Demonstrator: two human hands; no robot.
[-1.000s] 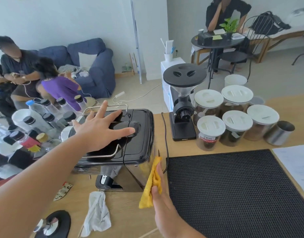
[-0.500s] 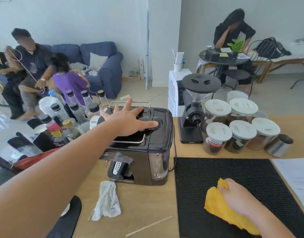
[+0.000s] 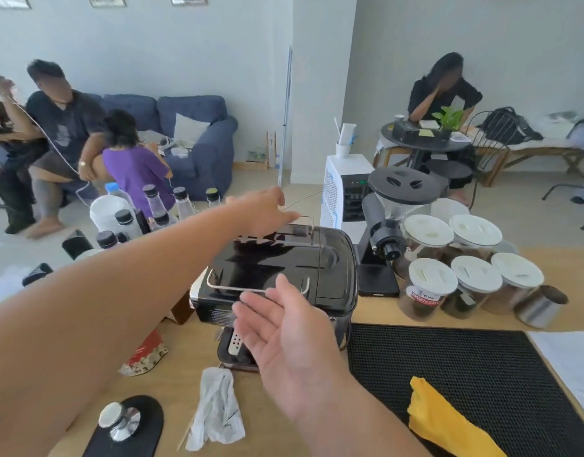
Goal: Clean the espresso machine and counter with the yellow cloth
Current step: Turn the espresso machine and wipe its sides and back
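The black espresso machine [image 3: 284, 268] stands on the wooden counter [image 3: 185, 364], with a metal rail round its top. My left hand [image 3: 264, 214] reaches over the machine's far edge, and its fingers rest near the back rail. Open, with the palm turned up, my right hand [image 3: 284, 338] hovers in front of the machine and holds nothing. The yellow cloth [image 3: 449, 423] lies crumpled on the black rubber mat [image 3: 465, 367] at the lower right, apart from both hands.
A grinder [image 3: 393, 225] and several white-lidded jars [image 3: 449, 275] stand right of the machine, with a steel cup [image 3: 541, 306]. A white rag [image 3: 218, 407], a tamper on a black pad [image 3: 125, 427] and bottles [image 3: 145, 216] sit at the left. People sit beyond the counter.
My right hand let go of the yellow cloth on the mat and moved left, open, in front of the machine. My left hand slid from the machine's top toward its back edge.
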